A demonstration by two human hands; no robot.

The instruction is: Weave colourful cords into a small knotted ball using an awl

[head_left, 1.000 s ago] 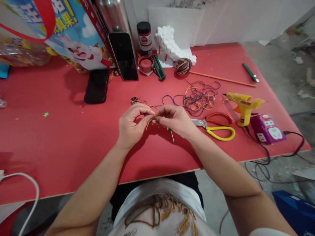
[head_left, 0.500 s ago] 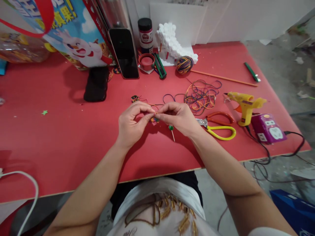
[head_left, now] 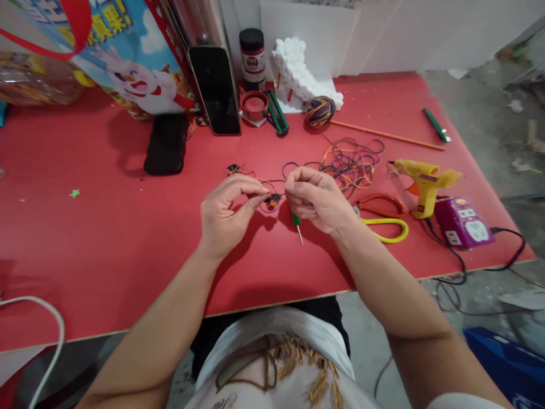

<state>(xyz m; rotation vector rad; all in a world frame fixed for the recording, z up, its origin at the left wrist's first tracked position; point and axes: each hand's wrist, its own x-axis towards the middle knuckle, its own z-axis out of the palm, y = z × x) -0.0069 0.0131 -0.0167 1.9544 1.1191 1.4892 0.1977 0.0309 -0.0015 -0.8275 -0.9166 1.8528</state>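
Observation:
Between thumb and forefinger, my left hand [head_left: 227, 213] pinches a small multicoloured knotted cord piece [head_left: 273, 200]. My right hand [head_left: 317, 199] is closed just right of it, fingertips pressed together on a thin cord that runs from the piece. A green-handled tool with a thin metal shaft [head_left: 297, 221] lies below my right fingers, partly covered by them. Beyond the hands, a loose tangle of orange and purple cord [head_left: 349, 165] spreads on the red table [head_left: 128, 244]. A second small dark knotted piece [head_left: 233, 169] lies behind my left hand.
At right lie pliers with red and yellow handles [head_left: 385, 227], a yellow glue gun [head_left: 426, 182] and a purple power socket [head_left: 464, 221]. Toward the back are a cord ball [head_left: 320, 111], a wooden stick [head_left: 387, 135], a green cutter [head_left: 277, 113], a standing phone [head_left: 216, 91] and a black phone [head_left: 166, 144].
My right hand has drawn away to the right from my left, its fingers curling more. The knotted piece now shows between the hands. My left hand has barely moved.

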